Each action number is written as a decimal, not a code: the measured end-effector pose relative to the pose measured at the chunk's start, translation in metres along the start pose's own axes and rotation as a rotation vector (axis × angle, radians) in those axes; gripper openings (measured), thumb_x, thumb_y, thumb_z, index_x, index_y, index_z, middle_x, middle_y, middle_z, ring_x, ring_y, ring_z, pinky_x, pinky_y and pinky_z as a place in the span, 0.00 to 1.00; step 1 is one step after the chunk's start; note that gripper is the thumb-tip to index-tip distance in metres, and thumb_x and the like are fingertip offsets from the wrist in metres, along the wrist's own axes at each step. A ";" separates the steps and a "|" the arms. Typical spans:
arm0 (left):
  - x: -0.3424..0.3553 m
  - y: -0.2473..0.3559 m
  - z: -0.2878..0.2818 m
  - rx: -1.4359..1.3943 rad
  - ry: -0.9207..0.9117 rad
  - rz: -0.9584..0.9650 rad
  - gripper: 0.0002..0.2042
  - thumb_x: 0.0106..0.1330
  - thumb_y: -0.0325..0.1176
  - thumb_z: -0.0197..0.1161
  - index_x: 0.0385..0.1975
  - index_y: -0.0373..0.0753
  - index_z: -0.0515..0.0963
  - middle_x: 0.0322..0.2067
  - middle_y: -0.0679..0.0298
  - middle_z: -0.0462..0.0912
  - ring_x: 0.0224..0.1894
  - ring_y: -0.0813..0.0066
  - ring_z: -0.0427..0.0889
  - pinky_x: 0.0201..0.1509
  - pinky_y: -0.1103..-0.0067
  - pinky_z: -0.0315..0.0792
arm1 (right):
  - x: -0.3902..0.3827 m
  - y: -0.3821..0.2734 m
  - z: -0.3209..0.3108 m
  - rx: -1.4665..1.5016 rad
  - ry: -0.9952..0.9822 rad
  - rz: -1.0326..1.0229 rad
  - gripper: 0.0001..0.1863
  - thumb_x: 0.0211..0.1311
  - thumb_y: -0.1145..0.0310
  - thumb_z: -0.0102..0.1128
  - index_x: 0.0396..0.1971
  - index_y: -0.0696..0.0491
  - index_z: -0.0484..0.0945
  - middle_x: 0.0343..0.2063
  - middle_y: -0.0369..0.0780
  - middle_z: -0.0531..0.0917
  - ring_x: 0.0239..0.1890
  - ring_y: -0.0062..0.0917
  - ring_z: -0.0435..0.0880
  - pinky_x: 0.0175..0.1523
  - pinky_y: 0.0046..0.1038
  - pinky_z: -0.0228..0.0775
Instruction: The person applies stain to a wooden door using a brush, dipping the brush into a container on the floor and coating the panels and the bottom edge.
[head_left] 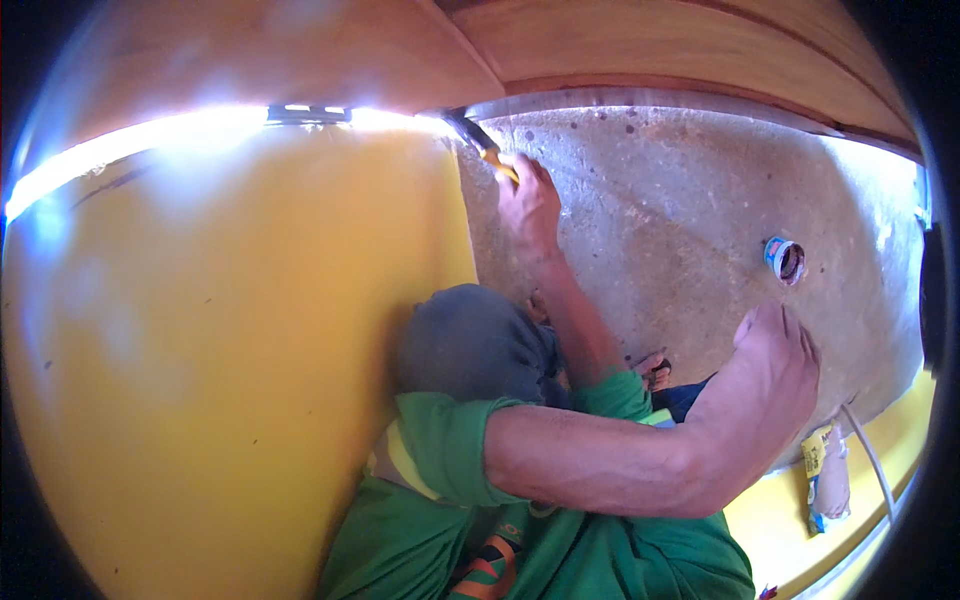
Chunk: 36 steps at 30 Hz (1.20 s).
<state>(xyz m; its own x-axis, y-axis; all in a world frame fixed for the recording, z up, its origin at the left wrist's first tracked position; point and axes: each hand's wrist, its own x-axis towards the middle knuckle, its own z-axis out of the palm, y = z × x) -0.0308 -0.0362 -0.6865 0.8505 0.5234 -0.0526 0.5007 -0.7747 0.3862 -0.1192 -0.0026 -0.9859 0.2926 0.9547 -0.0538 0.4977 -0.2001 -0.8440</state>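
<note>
My right hand (530,205) grips a paintbrush (496,158) with a yellow handle and dark head. Its tip is at the lower edge of a brown wooden panel (380,55), where it meets the bright gap above the yellow wall (200,340). My left hand (770,340), its arm crossing in front of my body, has its fingers curled down and together; whatever they may hold is hidden. Above that hand, a small tin (785,260) with dark stuff inside stands on the stained concrete floor (660,200).
At the lower right, a crumpled packet (828,485) lies beside a pale pipe or cord (870,455) along a yellow ledge (760,540). My bent knee (460,340) is close to the yellow wall, and my sandalled foot (655,370) is on the floor.
</note>
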 end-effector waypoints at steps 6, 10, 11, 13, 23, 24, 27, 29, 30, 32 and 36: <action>0.009 0.015 -0.005 -0.014 -0.078 0.035 0.17 0.56 0.35 0.56 0.41 0.28 0.77 0.29 0.64 0.78 0.34 0.73 0.76 0.36 0.76 0.62 | 0.014 0.038 0.013 -0.176 0.011 -0.023 0.15 0.55 0.82 0.50 0.42 0.54 0.73 0.32 0.49 0.79 0.36 0.45 0.78 0.45 0.41 0.70; 0.001 0.003 0.002 0.022 -0.042 -0.009 0.17 0.57 0.35 0.56 0.42 0.29 0.77 0.30 0.63 0.79 0.35 0.72 0.76 0.37 0.76 0.63 | 0.010 0.004 0.010 0.032 0.073 -0.098 0.15 0.55 0.81 0.53 0.43 0.54 0.73 0.33 0.50 0.79 0.39 0.47 0.77 0.49 0.42 0.69; 0.001 0.002 0.000 0.029 -0.039 -0.008 0.17 0.58 0.35 0.56 0.42 0.29 0.77 0.30 0.64 0.79 0.35 0.72 0.76 0.38 0.76 0.63 | -0.003 0.005 0.006 0.029 0.073 -0.104 0.15 0.55 0.81 0.53 0.43 0.54 0.73 0.33 0.50 0.79 0.39 0.47 0.77 0.49 0.42 0.69; 0.000 0.003 0.000 0.035 -0.031 -0.002 0.16 0.59 0.35 0.55 0.42 0.29 0.77 0.31 0.64 0.79 0.35 0.72 0.76 0.38 0.76 0.63 | -0.023 0.013 0.001 -0.047 0.028 0.010 0.17 0.53 0.82 0.53 0.45 0.55 0.73 0.33 0.47 0.79 0.41 0.43 0.77 0.49 0.41 0.67; 0.005 0.004 0.006 -0.030 -0.050 -0.017 0.15 0.58 0.34 0.56 0.40 0.30 0.78 0.29 0.65 0.79 0.36 0.73 0.76 0.38 0.77 0.63 | 0.005 0.028 0.007 0.153 0.030 0.031 0.13 0.54 0.78 0.54 0.41 0.53 0.76 0.35 0.46 0.81 0.41 0.44 0.79 0.47 0.40 0.71; 0.005 0.005 0.004 -0.029 -0.065 -0.006 0.15 0.58 0.34 0.56 0.40 0.30 0.78 0.29 0.65 0.79 0.35 0.73 0.76 0.37 0.77 0.63 | -0.003 0.035 0.004 0.064 0.040 0.059 0.13 0.54 0.78 0.55 0.41 0.53 0.76 0.35 0.47 0.81 0.41 0.44 0.80 0.48 0.41 0.71; 0.002 0.006 0.006 -0.021 0.003 -0.013 0.15 0.57 0.34 0.56 0.40 0.30 0.78 0.28 0.65 0.78 0.35 0.73 0.76 0.37 0.77 0.63 | -0.004 0.041 0.012 -0.014 -0.046 0.135 0.14 0.53 0.77 0.55 0.41 0.52 0.76 0.35 0.47 0.82 0.42 0.45 0.81 0.49 0.42 0.72; 0.003 0.009 0.003 -0.022 0.013 0.013 0.16 0.57 0.35 0.57 0.40 0.30 0.78 0.28 0.65 0.78 0.34 0.73 0.76 0.36 0.77 0.63 | 0.017 0.041 0.018 -0.007 -0.092 0.107 0.13 0.52 0.77 0.56 0.40 0.51 0.77 0.36 0.47 0.83 0.43 0.43 0.81 0.49 0.42 0.73; 0.005 0.011 0.002 -0.024 0.023 0.032 0.16 0.57 0.35 0.57 0.40 0.29 0.78 0.27 0.65 0.78 0.34 0.73 0.76 0.36 0.77 0.63 | 0.030 0.043 0.016 -0.029 -0.116 0.144 0.14 0.51 0.78 0.55 0.40 0.50 0.79 0.36 0.47 0.83 0.42 0.43 0.81 0.49 0.40 0.73; 0.004 0.007 0.003 -0.023 0.006 0.034 0.16 0.57 0.35 0.57 0.39 0.29 0.77 0.27 0.66 0.78 0.34 0.74 0.76 0.36 0.78 0.63 | 0.037 0.053 0.009 0.054 -0.039 0.080 0.15 0.51 0.79 0.55 0.40 0.50 0.79 0.36 0.47 0.83 0.42 0.42 0.81 0.48 0.39 0.73; 0.003 0.001 0.003 -0.040 -0.031 -0.014 0.15 0.56 0.35 0.58 0.38 0.30 0.78 0.26 0.67 0.78 0.34 0.74 0.76 0.36 0.79 0.64 | 0.019 0.078 -0.017 0.122 0.189 0.118 0.16 0.49 0.82 0.56 0.41 0.55 0.78 0.38 0.49 0.83 0.42 0.42 0.82 0.48 0.38 0.72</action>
<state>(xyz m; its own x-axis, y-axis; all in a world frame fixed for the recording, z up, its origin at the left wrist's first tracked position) -0.0270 -0.0365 -0.6892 0.8482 0.5225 -0.0862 0.5063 -0.7523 0.4215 -0.0612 -0.0042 -1.0434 0.4954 0.8662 -0.0645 0.3527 -0.2685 -0.8964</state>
